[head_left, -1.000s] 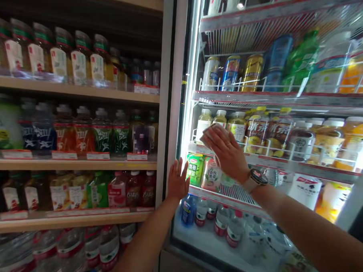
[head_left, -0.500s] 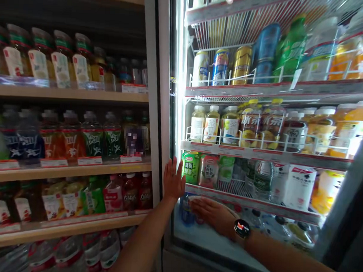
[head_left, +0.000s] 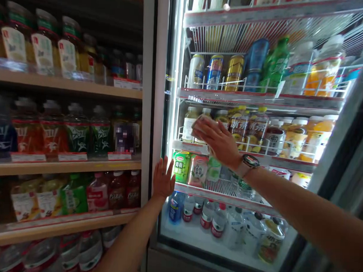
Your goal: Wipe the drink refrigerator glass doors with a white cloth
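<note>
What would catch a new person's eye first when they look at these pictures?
The brightly lit drinks fridge on the right stands out, with cans and bottles on wire shelves. At centre, the right hand presses a white cloth to its glass door, a watch on the wrist. The left hand rests lower, open.

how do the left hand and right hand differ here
The left hand sits low beside the door frame, while the right hand is higher on the glass cooler door. The left hand is empty, fingers spread; the right hand has a folded white cloth. The right wrist wears a round-faced watch; the left shows none. Both reach forward, palms toward the door.
</note>
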### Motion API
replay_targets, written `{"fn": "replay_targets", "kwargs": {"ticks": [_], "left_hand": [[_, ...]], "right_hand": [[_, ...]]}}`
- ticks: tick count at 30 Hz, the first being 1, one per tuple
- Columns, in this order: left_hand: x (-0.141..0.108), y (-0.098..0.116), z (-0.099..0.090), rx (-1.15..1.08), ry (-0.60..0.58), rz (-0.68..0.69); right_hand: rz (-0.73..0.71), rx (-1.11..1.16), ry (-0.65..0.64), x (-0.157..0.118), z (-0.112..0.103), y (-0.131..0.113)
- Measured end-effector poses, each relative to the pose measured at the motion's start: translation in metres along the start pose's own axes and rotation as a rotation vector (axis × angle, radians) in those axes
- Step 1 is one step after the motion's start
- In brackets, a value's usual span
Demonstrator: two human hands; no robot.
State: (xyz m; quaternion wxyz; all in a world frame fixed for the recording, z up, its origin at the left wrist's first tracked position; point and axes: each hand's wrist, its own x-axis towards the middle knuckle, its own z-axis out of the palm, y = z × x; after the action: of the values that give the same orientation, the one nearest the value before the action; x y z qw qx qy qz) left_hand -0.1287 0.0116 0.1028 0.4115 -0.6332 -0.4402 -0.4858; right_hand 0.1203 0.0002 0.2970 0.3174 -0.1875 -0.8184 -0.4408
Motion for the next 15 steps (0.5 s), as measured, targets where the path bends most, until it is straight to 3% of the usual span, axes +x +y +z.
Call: {"fn": "replay_targets", "kwargs": {"ticks": [2, 5, 11, 15], "left_hand": [[0.000, 0.000, -0.001, 0.000, 0.007, 0.006], [0.002, 0.001, -0.003, 0.011, 0.028, 0.020], [0.003, 0.001, -0.003, 0.038, 0.014, 0.025], [0.002, -0.002, -0.001, -0.002, 0.016, 0.012]], "right_hand": [[0.049, -0.013, 0.045, -0.001, 0.000, 0.000], [-0.005, 0.025, 0.004, -0.025, 0.011, -0.025], [-0.160, 0.120, -0.066, -0.105, 0.044, -0.090], [-0.282, 0.161, -0.101, -0.159, 0.051, -0.103]]}}
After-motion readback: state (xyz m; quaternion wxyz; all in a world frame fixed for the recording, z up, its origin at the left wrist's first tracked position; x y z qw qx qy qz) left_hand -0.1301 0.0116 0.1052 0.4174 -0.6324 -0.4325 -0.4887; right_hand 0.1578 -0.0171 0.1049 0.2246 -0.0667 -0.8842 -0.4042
